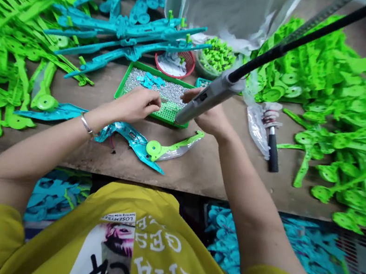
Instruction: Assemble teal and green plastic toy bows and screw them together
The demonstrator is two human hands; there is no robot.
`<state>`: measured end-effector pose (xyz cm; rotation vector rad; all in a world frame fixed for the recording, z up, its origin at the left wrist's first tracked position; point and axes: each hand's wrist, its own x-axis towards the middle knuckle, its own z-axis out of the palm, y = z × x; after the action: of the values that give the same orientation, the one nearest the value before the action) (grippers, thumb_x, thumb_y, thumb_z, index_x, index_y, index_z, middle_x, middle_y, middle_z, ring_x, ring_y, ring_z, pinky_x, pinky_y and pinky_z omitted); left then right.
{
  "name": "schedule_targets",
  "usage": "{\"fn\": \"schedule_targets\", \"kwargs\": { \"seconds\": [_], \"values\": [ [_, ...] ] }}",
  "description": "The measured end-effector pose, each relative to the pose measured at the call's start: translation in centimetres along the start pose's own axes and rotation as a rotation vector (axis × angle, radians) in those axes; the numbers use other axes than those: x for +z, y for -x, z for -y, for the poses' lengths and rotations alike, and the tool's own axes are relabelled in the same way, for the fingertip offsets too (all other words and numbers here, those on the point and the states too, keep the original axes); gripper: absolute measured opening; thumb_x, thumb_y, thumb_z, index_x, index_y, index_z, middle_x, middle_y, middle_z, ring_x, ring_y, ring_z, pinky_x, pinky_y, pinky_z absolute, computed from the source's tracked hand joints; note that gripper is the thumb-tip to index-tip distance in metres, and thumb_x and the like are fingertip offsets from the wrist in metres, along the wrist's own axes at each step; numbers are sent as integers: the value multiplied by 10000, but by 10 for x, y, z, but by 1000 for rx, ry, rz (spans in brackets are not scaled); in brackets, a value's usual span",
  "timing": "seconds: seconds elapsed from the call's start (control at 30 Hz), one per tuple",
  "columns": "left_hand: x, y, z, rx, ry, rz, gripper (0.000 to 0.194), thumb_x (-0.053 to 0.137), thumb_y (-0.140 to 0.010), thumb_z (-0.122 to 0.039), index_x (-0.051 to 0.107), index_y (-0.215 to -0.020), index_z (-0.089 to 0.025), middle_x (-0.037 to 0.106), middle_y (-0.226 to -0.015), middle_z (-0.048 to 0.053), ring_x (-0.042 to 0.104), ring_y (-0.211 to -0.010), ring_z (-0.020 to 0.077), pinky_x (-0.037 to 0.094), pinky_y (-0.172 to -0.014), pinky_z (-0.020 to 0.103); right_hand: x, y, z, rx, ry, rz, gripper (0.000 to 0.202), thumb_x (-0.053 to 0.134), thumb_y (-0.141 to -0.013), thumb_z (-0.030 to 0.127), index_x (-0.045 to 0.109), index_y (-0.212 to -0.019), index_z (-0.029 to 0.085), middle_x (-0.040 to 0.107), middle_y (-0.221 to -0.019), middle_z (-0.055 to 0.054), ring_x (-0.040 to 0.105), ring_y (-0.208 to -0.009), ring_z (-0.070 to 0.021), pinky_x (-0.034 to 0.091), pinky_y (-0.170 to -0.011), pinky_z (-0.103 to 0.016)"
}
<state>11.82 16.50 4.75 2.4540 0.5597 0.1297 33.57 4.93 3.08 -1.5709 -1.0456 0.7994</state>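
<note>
My left hand (pixel 139 104) is over the front left of a green tray (pixel 120 86) holding many small silvery pieces and some blue parts. Its fingers are curled together; what they pinch is too small to name. My right hand (pixel 208 113) is at the tray's right side, partly hidden behind a hanging grey tool (pixel 207 96), so its grip cannot be made out. In front of the tray, a blue part (pixel 136 140) lies on the table, with a green arm-shaped piece (pixel 154 149) at its right end.
Heaps of green parts (pixel 352 162) flank the table. Blue parts (pixel 124 27) lie at back left. A red basket (pixel 191 65) and a bowl of green bits (pixel 216 55) stand behind the tray. A black-handled tool (pixel 273 150) lies right.
</note>
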Motion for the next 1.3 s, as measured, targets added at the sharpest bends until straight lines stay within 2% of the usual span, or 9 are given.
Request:
{"fn": "schedule_targets", "kwargs": {
  "seconds": [0.07, 0.13, 0.3, 0.4, 0.53, 0.63, 0.8, 0.97, 1.3],
  "values": [
    [5, 15, -9, -6, -24, -39, 171, 510, -925, -255, 661, -927, -174, 690, -892, 46, 602, -824, 181, 432, -788, 306, -1, 8, 10, 87, -150, 206, 515, 823, -521, 19, 708, -985, 209, 746, -984, -8, 670, -992, -214, 547, -906, -400],
    [17, 37, -21, -1, -52, -137, 195, 482, -952, -261, 651, -975, -167, 685, -928, 69, 613, -873, 203, 454, -806, 327, 0, 21, 20, 130, -236, 268, 604, 880, -463, 72, 686, -1017, 212, 742, -1008, -9, 678, -991, -215, 567, -885, -398],
    [72, 89, -40, -30, -127, -281, 389, 530, -958, -427, 613, -1182, -121, 695, -1100, 165, 617, -1070, 310, 481, -942, 464, 17, 44, 33, 58, -225, -4, 545, 884, -570, 260, 634, -1053, 241, 740, -926, -9, 702, -887, -195, 575, -834, -374],
    [104, 105, -42, -79, -163, -328, 620, 570, -907, -571, 561, -1324, -113, 647, -1299, 205, 509, -1313, 385, 308, -1152, 588, 26, 37, 36, -7, -197, -83, 529, 818, -643, 332, 610, -1124, 257, 723, -871, -1, 691, -838, -199, 562, -793, -381],
    [129, 113, -42, -124, -170, -340, 770, 557, -873, -667, 511, -1418, -125, 597, -1397, 210, 417, -1418, 417, 47, -1213, 684, 44, 19, 29, -156, -107, -253, 348, 662, -778, 506, 618, -1036, 277, 606, -694, 27, 639, -695, -165, 540, -740, -354],
    [135, 114, -41, -145, -149, -323, 768, 555, -870, -678, 512, -1434, -159, 582, -1423, 197, 407, -1433, 410, -28, -1213, 683, 66, 10, 15, -197, -123, -319, 367, 613, -804, 610, 589, -970, 284, 502, -587, 60, 573, -554, -135, 519, -654, -325],
    [138, 113, -38, -117, -142, -410, 869, 620, -794, -740, 535, -1407, -131, 616, -1381, 199, 462, -1394, 402, 28, -1221, 653, 91, -1, -7, -282, -306, -285, 405, 675, -770, 602, 526, -959, 276, 511, -550, 94, 561, -474, -125, 493, -543, -302],
    [140, 111, -38, -97, -163, -452, 936, 642, -745, -778, 544, -1391, -108, 637, -1349, 194, 497, -1360, 391, 22, -1227, 629, 96, -8, -16, -362, -373, -307, 327, 717, -774, 468, 525, -936, 258, 533, -524, 108, 550, -435, -118, 479, -510, -293],
    [142, 111, -40, -121, -165, -443, 994, 610, -717, -830, 533, -1409, -121, 631, -1353, 188, 482, -1363, 402, 14, -1228, 631, 101, -11, -15, -347, -300, -265, 299, 714, -765, 452, 509, -844, 249, 491, -526, 100, 505, -413, -97, 440, -444, -264]
  ]
}}
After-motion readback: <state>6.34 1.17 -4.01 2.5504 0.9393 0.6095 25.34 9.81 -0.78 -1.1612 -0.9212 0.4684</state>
